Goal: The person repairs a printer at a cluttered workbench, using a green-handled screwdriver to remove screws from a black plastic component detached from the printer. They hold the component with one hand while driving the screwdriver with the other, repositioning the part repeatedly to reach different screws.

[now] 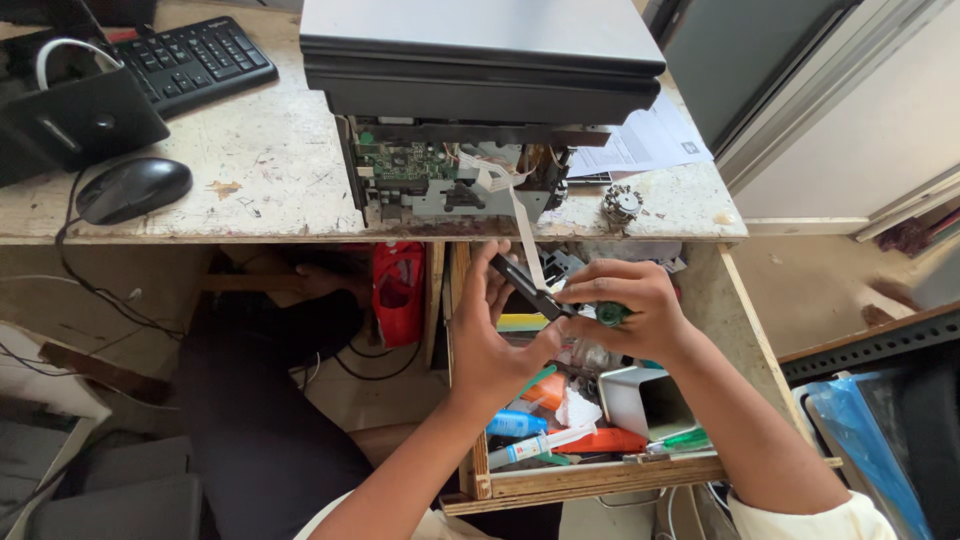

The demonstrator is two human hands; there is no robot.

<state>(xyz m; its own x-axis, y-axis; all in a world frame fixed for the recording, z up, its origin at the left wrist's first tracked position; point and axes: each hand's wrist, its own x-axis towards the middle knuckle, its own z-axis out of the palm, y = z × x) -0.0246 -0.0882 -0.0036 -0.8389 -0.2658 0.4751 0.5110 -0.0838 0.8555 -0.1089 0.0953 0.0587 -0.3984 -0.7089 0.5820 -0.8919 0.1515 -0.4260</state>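
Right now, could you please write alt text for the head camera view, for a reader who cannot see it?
Two bare hands meet over an open wooden drawer of clutter: the left hand holds a thin black part while the right hand grips a green-handled tool against it. Above, an opened printer with an exposed circuit board sits on a worn desk beside a mouse and keyboard.

Over the open drawer (600, 478) at 6 o'clock, the left hand (492, 345) and right hand (632, 312) pinch a small black part (525, 285). The opened printer (470, 110) sits at 12 o'clock on the surface (270, 180), the mouse (133, 188) at 10.
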